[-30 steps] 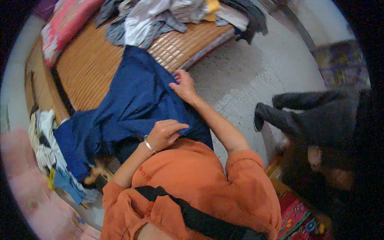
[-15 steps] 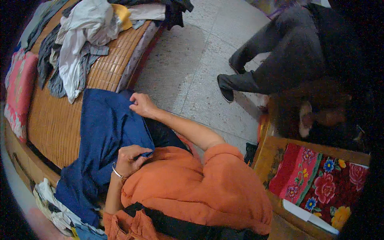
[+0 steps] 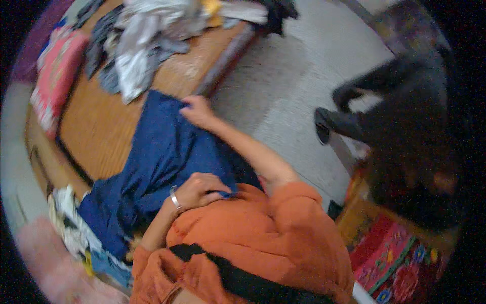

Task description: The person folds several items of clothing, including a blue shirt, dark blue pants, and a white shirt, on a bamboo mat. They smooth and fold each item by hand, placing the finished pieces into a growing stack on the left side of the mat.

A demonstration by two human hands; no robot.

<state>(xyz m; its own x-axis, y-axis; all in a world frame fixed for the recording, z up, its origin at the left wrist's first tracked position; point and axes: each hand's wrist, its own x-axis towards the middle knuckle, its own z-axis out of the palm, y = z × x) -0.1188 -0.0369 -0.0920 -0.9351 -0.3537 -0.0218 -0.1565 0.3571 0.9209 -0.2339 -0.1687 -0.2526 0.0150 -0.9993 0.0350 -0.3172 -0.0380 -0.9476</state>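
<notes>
A large navy-blue cloth garment (image 3: 167, 147) lies spread from the bed mat across to my front; its exact kind cannot be made out. My left hand (image 3: 202, 191), with a silver bangle at the wrist, is closed on its near edge, close against my orange top (image 3: 253, 228). Farther off, my right hand (image 3: 200, 112) pinches the far right edge of the same cloth, a bit of blue showing between the fingers. Loose folds hang down toward the lower left. Motion blurs the picture somewhat.
Rumpled white and grey clothes (image 3: 147, 45) lie on the bamboo-matted bed (image 3: 101, 131), beside a pink pillow (image 3: 61, 76). More clothes (image 3: 71, 223) sit at lower left. On the right, a person in dark trousers (image 3: 390, 106) is near a floral red cloth (image 3: 395, 263).
My view has swung, so the scene sits farther right in the picture. My right hand, earlier with curled fingers at the garment's edge, now pinches it; my left hand keeps its hold.
</notes>
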